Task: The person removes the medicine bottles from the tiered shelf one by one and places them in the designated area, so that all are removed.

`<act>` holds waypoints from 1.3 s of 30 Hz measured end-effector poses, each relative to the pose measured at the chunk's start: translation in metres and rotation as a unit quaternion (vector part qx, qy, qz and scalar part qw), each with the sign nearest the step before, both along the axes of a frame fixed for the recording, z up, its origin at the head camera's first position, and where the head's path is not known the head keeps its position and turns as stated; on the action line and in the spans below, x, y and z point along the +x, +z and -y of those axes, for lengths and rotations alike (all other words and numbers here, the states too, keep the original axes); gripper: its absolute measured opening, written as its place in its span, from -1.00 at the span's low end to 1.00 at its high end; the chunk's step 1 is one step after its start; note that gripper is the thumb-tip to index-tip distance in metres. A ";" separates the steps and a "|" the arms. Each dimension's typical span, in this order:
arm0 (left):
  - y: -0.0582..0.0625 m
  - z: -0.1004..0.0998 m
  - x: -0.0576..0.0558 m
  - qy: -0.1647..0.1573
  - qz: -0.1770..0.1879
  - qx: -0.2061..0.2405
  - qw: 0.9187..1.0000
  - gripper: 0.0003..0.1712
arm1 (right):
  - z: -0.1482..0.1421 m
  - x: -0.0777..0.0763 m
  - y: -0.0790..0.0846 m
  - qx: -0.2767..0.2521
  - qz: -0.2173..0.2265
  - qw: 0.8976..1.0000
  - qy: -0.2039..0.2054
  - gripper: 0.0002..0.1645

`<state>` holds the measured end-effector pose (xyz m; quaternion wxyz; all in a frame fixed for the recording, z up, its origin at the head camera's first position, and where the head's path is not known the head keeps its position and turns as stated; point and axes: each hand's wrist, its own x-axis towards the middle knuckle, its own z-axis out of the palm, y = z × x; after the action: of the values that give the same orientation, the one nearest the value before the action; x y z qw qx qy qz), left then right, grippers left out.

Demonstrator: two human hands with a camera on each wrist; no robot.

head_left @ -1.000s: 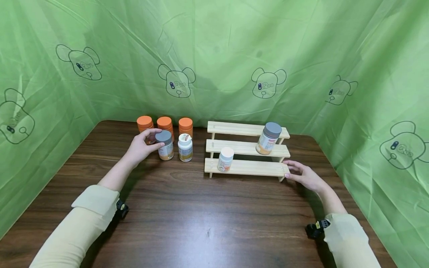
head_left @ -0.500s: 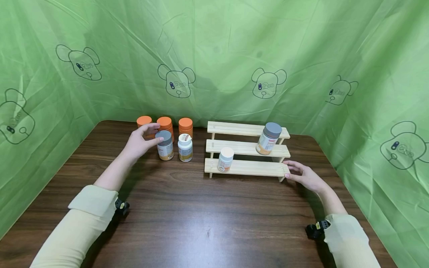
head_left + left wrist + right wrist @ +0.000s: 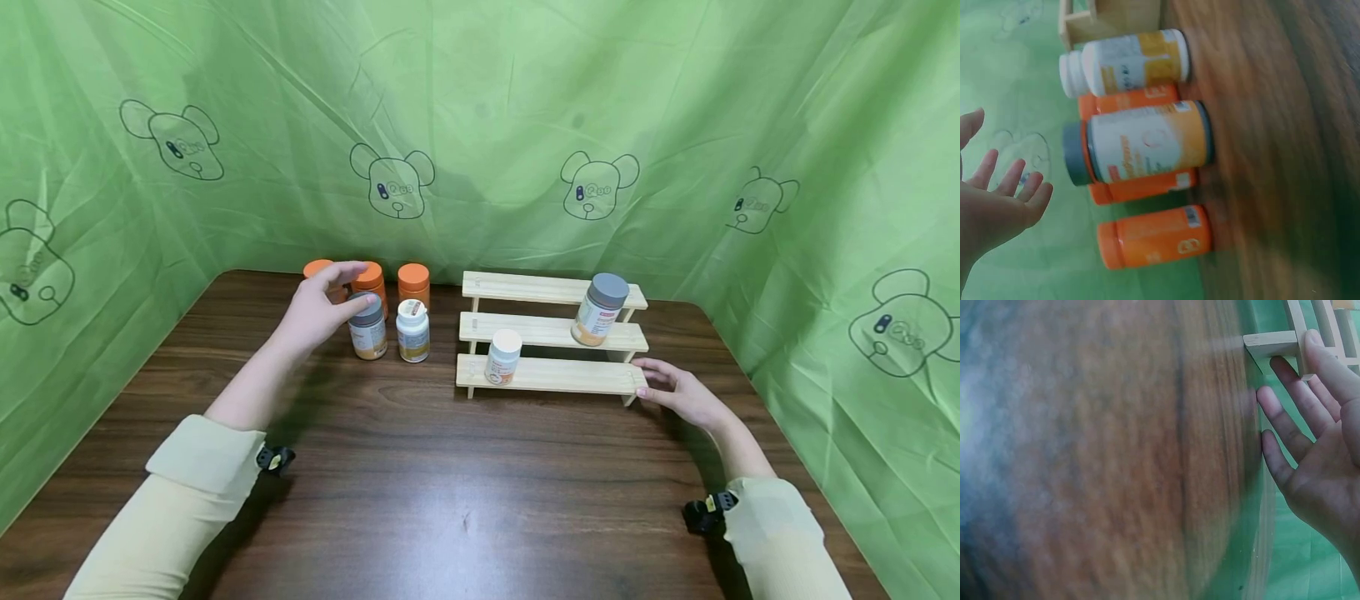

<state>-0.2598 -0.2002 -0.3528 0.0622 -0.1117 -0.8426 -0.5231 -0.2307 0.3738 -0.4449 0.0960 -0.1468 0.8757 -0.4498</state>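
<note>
My left hand [image 3: 317, 310] hovers behind and above a grey-capped supplement jar [image 3: 369, 337], fingers spread. In the left wrist view a gap shows between these fingers and the jar's grey cap [image 3: 1075, 154]. Beside that jar stands a white bottle [image 3: 413, 337] with a gold-banded label. At the right end of a three-tier wooden shelf [image 3: 570, 377], my right hand [image 3: 678, 396] holds the lowest board, thumb in front and fingers behind. A small white bottle [image 3: 502, 358] stands upright on the bottom tier, left side. Another grey-capped jar [image 3: 600, 310] stands on the middle tier, right side.
Several orange jars, among them one orange jar [image 3: 414, 283] at the right, line up behind the front bottles. Green cloth [image 3: 495, 125] with bear-head drawings surrounds the back and sides of the dark wooden table [image 3: 450, 483].
My left hand has let go of the grey-capped jar and lifted slightly up and back, its fingers opening. The jar stays on the table. My right hand has kept its place on the shelf.
</note>
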 end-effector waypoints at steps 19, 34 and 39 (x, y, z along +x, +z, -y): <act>0.035 -0.047 0.020 -0.028 0.004 0.037 0.999 -0.39 | 0.000 0.001 0.001 -0.001 0.008 1.000 -0.006 -0.30; 0.057 -0.090 0.025 -0.077 -0.028 0.046 0.996 -0.38 | 0.000 0.001 0.000 -0.004 0.004 1.000 -0.003 -0.30; 0.061 -0.107 0.024 -0.099 -0.033 0.058 0.993 -0.40 | -0.002 -0.001 -0.002 -0.003 0.003 1.000 -0.004 -0.31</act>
<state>-0.2357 -0.0932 -0.2915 0.0442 -0.2075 -0.7931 -0.5710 -0.2314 0.3754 -0.4473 0.0966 -0.1418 0.8748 -0.4531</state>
